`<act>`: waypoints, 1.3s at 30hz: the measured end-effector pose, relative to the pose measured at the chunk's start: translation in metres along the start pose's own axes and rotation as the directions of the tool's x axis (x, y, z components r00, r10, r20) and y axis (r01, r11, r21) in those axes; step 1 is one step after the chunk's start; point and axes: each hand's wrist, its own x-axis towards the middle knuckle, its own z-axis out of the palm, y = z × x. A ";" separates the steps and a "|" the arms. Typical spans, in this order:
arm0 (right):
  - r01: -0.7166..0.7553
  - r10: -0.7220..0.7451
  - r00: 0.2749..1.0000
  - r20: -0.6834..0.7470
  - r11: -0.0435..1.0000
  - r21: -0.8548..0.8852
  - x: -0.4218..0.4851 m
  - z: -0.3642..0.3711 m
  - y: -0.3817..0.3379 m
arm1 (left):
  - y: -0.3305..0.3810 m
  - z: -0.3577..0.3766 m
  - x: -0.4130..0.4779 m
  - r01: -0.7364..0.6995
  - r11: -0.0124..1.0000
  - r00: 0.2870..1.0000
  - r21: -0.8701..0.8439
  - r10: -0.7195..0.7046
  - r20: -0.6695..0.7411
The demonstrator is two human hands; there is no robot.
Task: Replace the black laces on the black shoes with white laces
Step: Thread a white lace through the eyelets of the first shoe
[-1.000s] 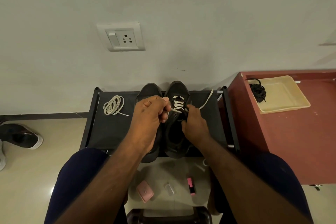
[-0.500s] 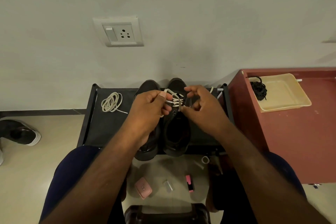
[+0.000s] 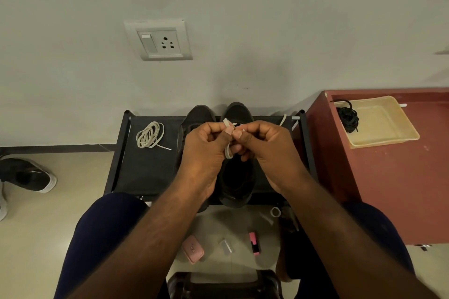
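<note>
Two black shoes stand side by side on a low black rack (image 3: pixel 145 172): the left shoe (image 3: pixel 198 114) and the right shoe (image 3: pixel 237 177). Above the right shoe my left hand (image 3: pixel 204 150) and my right hand (image 3: pixel 269 150) meet, each pinching an end of the white lace (image 3: pixel 228 150) threaded in that shoe. The laced eyelets are hidden behind my hands. A spare white lace (image 3: pixel 149 135) lies coiled on the rack's left part. A bundle of black laces (image 3: pixel 348 118) sits in a beige tray (image 3: pixel 386 126).
The tray rests on a red-brown cabinet (image 3: pixel 388 177) at the right. Another black shoe (image 3: pixel 26 175) lies on the floor at the left. Under my arms the floor holds a pink case (image 3: pixel 193 249) and a pink marker (image 3: pixel 254 243). A wall socket (image 3: pixel 159 40) is above.
My right hand has risen from the shoe's side to meet my left hand above the right shoe. Both lace ends are now drawn together between my fingers.
</note>
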 end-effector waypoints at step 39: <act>0.053 0.012 0.973 -0.229 0.960 0.274 0.022 -0.049 -0.034 | -0.062 -0.025 0.047 -0.265 0.270 0.952 0.926 0.225 0.207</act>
